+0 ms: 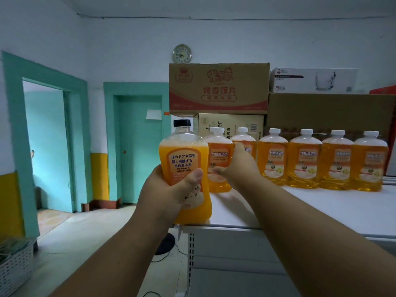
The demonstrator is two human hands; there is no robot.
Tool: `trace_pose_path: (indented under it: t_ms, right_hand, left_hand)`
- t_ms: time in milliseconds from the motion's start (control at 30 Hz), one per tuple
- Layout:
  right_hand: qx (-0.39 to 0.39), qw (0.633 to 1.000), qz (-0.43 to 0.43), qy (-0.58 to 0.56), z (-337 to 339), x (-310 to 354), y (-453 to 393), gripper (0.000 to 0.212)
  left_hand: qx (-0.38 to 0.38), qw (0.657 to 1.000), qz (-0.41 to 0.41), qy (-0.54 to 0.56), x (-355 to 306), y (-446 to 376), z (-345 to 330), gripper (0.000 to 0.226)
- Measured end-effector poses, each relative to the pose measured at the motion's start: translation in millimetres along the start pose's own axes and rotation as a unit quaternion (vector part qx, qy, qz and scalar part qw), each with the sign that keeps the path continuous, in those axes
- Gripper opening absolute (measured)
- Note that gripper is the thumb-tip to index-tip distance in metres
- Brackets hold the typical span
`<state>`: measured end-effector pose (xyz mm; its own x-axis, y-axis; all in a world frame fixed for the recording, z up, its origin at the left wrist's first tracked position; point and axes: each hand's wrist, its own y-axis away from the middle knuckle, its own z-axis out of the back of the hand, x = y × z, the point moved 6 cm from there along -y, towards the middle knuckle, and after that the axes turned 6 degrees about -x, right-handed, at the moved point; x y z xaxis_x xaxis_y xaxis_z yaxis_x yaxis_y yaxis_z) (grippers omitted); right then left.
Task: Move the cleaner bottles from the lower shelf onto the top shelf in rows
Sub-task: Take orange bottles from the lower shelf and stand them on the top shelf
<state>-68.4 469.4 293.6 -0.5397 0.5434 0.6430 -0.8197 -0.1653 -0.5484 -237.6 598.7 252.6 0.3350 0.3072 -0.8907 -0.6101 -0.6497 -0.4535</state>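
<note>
At the top shelf's (321, 211) left end, two bottles in hand.

From the head camera: the left hand (171, 189) grips a black-capped bottle (184, 159) upright off the edge, fingers wrapped round its body; the right hand (235, 166) curls round a white-capped bottle (218, 161) standing beside the row (321, 161). Best to seat that one flush, label forward, before placing the other.

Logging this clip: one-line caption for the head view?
Left hand holds black-capped bottle; right hand grips leftmost white-capped bottle.
</note>
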Motion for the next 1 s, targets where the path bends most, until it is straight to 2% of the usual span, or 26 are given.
trace_pose_path:
  t_ms: [267, 400, 467, 500, 567, 633, 700, 867, 1000]
  right_hand:
    - [-0.015, 1.0, -0.01, -0.009, -1.0, -2.0, 2.1, 0.068]
    - [-0.026, 0.998, -0.025, -0.051, 5.1, -0.9, 12.2, 0.055]
    - [-0.049, 0.992, -0.015, -0.112, 23.0, 4.3, 24.1, 0.042]
    - [-0.036, 0.984, -0.012, -0.175, 32.6, 7.0, 32.4, 0.04]
    - [0.029, 0.958, 0.0, -0.284, 51.9, 13.0, 54.9, 0.056]
    - [0.083, 0.949, 0.021, -0.302, 73.8, 17.1, 78.6, 0.067]
    - [0.089, 0.951, 0.038, -0.294, 99.9, 13.9, 95.3, 0.064]
    - [-0.004, 0.963, 0.025, -0.27, 186.9, -18.0, 118.8, 0.069]
    - [-0.083, 0.963, 0.013, -0.257, 275.2, -60.6, 147.1, 0.073]
  left_hand:
    - [0.023, 1.0, 0.001, -0.004, -3.4, 8.0, -5.9, 0.065]
    - [0.028, 1.0, 0.0, 0.0, -6.2, 10.0, -5.8, 0.066]
    - [0.029, 0.999, -0.002, 0.015, -8.2, 11.1, -8.6, 0.066]
    - [0.033, 0.999, -0.002, 0.02, -9.6, 12.7, -11.9, 0.066]
    - [0.05, 0.998, 0.0, 0.026, -11.4, 17.8, -23.3, 0.067]
    - [0.087, 0.996, 0.001, 0.021, -15.3, 26.4, -43.5, 0.075]
    - [0.137, 0.99, 0.007, 0.012, -21.5, 41.0, -71.3, 0.083]
    - [0.27, 0.962, -0.003, 0.043, -50.6, 90.7, -149.5, 0.075]
    - [0.379, 0.921, -0.063, 0.059, -90.3, 143.5, -215.1, 0.073]
